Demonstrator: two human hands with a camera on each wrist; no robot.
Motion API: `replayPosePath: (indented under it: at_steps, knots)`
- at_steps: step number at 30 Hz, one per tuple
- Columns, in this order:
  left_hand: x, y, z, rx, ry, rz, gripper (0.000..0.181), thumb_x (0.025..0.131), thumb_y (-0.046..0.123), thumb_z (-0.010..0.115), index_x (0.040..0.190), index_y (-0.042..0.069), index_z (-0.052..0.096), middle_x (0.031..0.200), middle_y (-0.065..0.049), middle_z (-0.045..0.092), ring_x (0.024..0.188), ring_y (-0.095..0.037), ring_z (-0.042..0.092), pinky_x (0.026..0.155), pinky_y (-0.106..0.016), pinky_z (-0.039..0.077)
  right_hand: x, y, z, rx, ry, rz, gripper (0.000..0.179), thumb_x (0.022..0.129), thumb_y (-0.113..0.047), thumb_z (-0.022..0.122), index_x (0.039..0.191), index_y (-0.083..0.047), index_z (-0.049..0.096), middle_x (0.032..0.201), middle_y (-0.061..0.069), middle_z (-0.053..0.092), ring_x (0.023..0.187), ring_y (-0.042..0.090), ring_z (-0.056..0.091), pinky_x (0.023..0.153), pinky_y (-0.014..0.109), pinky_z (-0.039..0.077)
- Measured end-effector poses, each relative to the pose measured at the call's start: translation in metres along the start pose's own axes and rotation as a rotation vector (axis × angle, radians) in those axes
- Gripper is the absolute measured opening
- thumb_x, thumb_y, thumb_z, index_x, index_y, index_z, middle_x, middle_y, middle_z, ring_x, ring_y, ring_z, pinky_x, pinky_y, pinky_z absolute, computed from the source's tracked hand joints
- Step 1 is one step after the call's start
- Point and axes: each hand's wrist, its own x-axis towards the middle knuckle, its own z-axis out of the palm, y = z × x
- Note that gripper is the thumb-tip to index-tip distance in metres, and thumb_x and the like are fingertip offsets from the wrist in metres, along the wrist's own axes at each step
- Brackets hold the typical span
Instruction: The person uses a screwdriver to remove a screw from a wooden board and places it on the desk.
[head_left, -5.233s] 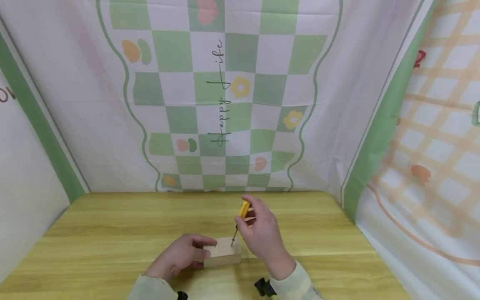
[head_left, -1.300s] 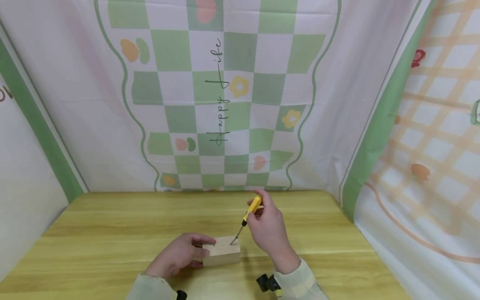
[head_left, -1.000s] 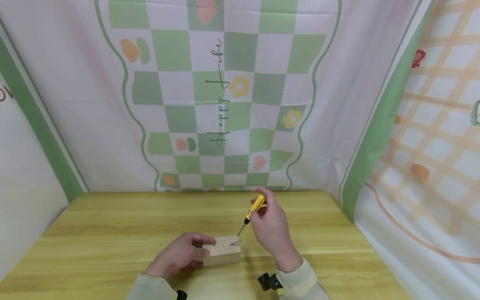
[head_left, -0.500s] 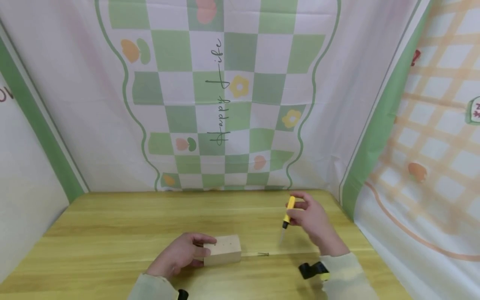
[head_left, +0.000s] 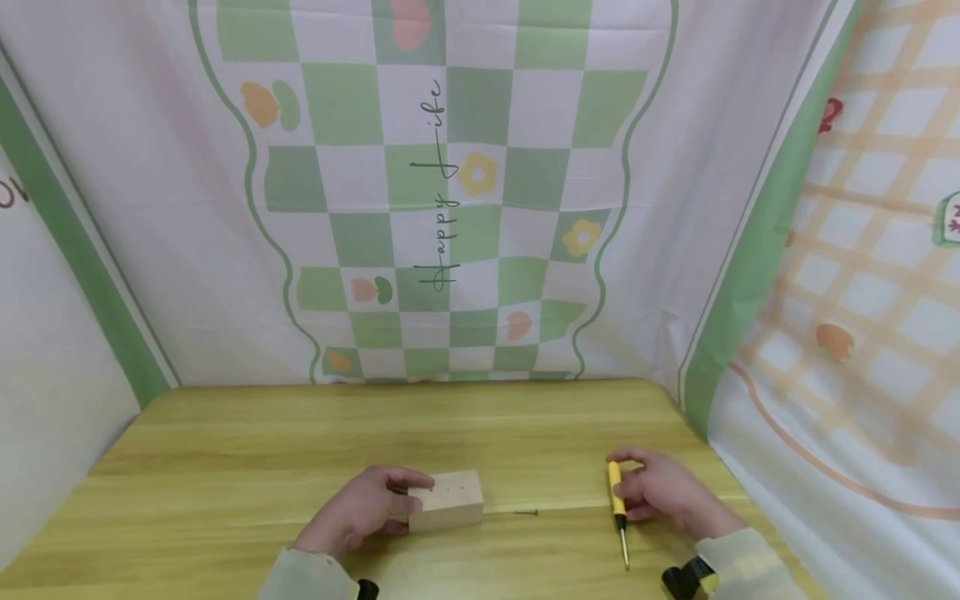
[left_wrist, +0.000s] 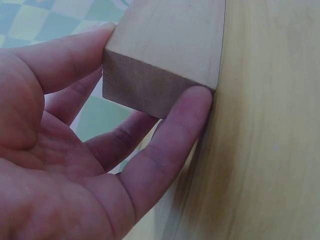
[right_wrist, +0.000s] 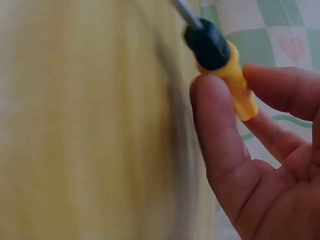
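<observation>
A pale wooden block (head_left: pixel 450 502) lies on the wooden table, a few small dark holes in its top face. My left hand (head_left: pixel 367 507) grips the block's left end; in the left wrist view thumb and fingers press on the end of the wooden block (left_wrist: pixel 165 45). To the right, my right hand (head_left: pixel 660 487) pinches a screwdriver (head_left: pixel 617 500) by its yellow handle, the metal shaft pointing down toward the near edge. The right wrist view shows the screwdriver (right_wrist: pixel 215 47) between thumb and fingers. A thin dark screw (head_left: pixel 527 512) lies on the table between block and screwdriver.
The wooden table (head_left: pixel 300 433) meets a patterned curtain (head_left: pixel 480 233) at the back. More hanging cloth encloses the left and right sides. Black wrist-camera mounts (head_left: pixel 688 579) sit at both sleeves.
Earlier the screwdriver tip was at the screw in the block's right end. The screw came out and now lies on the table. My right hand moved right and lowered; the left stayed.
</observation>
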Motion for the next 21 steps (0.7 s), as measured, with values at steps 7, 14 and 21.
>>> replayPosePath:
  at_steps: [7,14,21]
  knots:
    - [0.0,0.001,0.001,-0.01,0.0,-0.002,0.032,0.089,0.002,0.07,0.122,0.005,0.07,0.118,-0.012,0.06,0.093,-0.026,0.062,0.076,-0.042,0.056,-0.004,0.0,0.012,-0.063,-0.029,0.036,0.055,0.084,0.005,0.069,0.135,0.007,0.049,0.101,0.018,0.061,0.075,0.028,0.065,0.063,0.044,0.057]
    - [0.001,-0.002,0.001,-0.022,0.005,0.006,0.034,0.089,0.002,0.07,0.122,0.003,0.069,0.119,-0.011,0.061,0.093,-0.025,0.062,0.077,-0.042,0.056,-0.004,-0.006,0.026,-0.138,0.074,0.035,0.05,0.08,0.012,0.067,0.129,0.008,0.056,0.099,0.018,0.056,0.074,0.028,0.063,0.063,0.042,0.058]
    - [0.0,-0.002,0.002,-0.022,0.01,0.026,0.033,0.09,0.002,0.07,0.123,0.001,0.068,0.125,-0.01,0.062,0.093,-0.024,0.063,0.076,-0.043,0.056,-0.005,-0.007,0.031,-0.201,0.114,0.025,0.045,0.079,0.014,0.067,0.123,0.008,0.059,0.095,0.016,0.053,0.073,0.027,0.06,0.061,0.041,0.057]
